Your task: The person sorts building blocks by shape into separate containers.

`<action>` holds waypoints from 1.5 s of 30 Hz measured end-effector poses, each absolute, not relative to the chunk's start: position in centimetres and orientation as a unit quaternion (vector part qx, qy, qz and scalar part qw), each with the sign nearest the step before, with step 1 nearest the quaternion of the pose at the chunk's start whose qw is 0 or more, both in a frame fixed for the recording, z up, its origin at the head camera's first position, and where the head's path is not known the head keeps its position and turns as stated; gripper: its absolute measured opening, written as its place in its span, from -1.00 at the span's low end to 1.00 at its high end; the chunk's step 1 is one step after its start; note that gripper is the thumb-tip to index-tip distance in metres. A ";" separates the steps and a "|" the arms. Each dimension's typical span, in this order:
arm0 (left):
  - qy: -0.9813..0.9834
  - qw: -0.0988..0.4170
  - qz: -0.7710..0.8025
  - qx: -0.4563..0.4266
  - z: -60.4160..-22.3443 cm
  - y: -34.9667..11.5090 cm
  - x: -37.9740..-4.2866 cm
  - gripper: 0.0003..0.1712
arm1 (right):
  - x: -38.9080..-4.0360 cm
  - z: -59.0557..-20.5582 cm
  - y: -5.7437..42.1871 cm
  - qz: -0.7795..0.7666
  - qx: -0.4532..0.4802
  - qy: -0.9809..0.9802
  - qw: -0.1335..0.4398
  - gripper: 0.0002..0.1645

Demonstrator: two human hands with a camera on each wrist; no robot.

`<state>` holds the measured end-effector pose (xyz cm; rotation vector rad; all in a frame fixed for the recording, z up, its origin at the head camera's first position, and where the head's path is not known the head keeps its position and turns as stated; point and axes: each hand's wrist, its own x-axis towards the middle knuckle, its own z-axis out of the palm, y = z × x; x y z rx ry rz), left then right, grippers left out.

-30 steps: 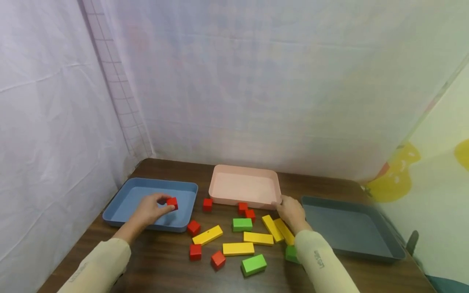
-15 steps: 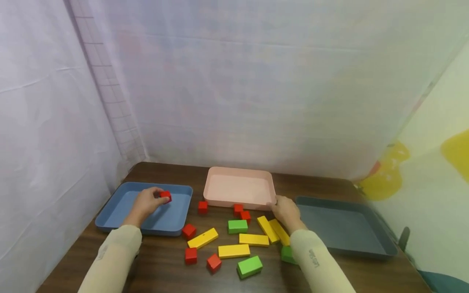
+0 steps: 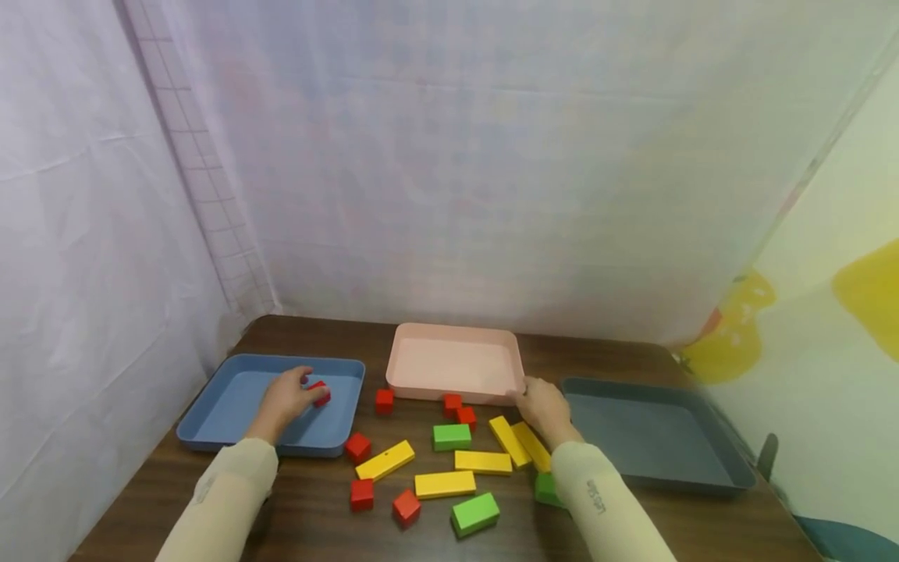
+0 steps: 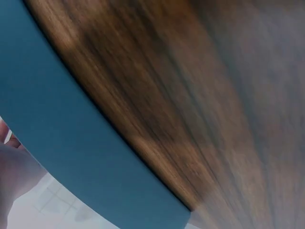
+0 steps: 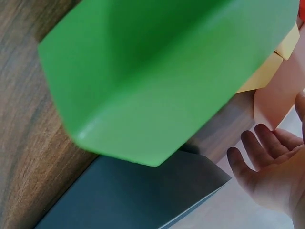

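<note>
My left hand point(image 3: 284, 402) is over the blue tray point(image 3: 204, 421). A red cube point(image 3: 321, 395) sits at its thumb, inside the tray; the index finger is spread away from the cube. In the left wrist view, the tray's outer wall point(image 4: 95, 157) covers most of this hand point(image 4: 16, 169). At the front right corner of the pink tray point(image 3: 456, 367) is my right hand point(image 3: 546, 410), thumb and index fingertips right at the rim. Its other fingers are loosely bent in the right wrist view, below the tray corner point(image 5: 276, 107).
Several red cubes point(image 3: 361, 494), yellow bars point(image 3: 445, 485) and green blocks point(image 3: 475, 514) lie between the hands on the dark wooden table point(image 3: 316, 515). A dark grey tray point(image 3: 660, 425) stands at the right. White curtains point(image 3: 449, 156) hang behind the table.
The left hand has lowered the red cube into the blue tray, and its fingers have spread off it. The right hand stays at the pink tray's corner. The head view has shifted slightly.
</note>
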<state>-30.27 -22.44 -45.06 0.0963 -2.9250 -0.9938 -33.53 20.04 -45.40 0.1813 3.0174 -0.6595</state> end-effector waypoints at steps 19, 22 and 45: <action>-0.922 0.067 -0.380 -0.027 -44.2 -23.8 -27.5 -0.31 | -34.1 -45.8 19.8 -0.205 0.057 0.977 0.023 -0.41; -0.917 0.064 -0.392 -0.030 -43.8 -23.7 -26.5 -0.30 | -34.2 -45.8 19.9 -0.200 0.050 0.978 0.016 -0.43; -0.846 -0.063 -0.518 -0.111 -46.5 -18.4 -19.2 -0.41 | -34.3 -46.0 20.4 -0.200 0.024 0.980 0.005 -0.45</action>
